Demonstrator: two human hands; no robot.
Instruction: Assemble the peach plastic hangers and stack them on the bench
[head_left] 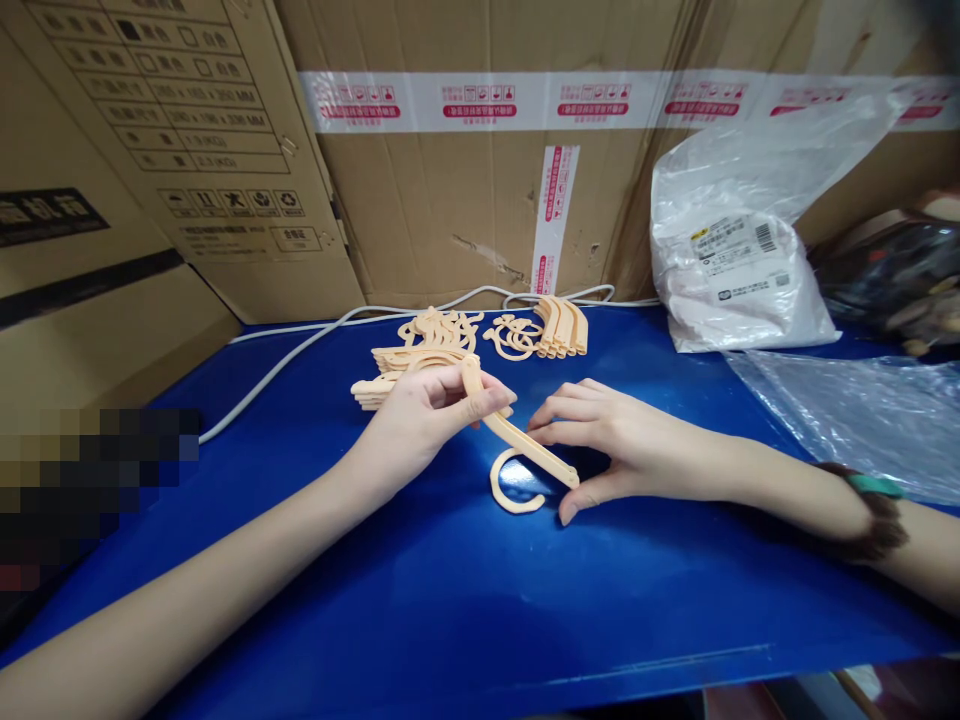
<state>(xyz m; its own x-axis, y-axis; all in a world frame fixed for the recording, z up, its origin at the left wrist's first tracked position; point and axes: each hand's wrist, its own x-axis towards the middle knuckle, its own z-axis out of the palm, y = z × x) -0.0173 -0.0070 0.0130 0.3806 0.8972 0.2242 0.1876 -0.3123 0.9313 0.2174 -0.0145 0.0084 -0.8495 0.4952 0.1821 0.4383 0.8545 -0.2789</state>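
Observation:
A curved, cream-coloured plastic hanger arm (529, 442) is pinched between the thumb and fingers of my left hand (442, 405), slanting down to the right. Below it shows a cream hook (499, 490), open on its right side; I cannot tell whether it is joined to the arm or lies on the table. Around the lower end of the arm, my right hand (600, 435) is held with thumb and fingers apart. Its thumb is close beside that end, and contact is unclear. Behind my left hand lies a stack of similar hanger pieces (386, 368), partly hidden.
On the blue table (450, 600), more hooks (514, 335) and a bundle of curved arms (562, 328) lie toward the back. A white cable (281, 365) runs behind them. Cardboard boxes (450, 200) wall the rear. A white plastic bag (739, 270) and clear film (847, 410) are right.

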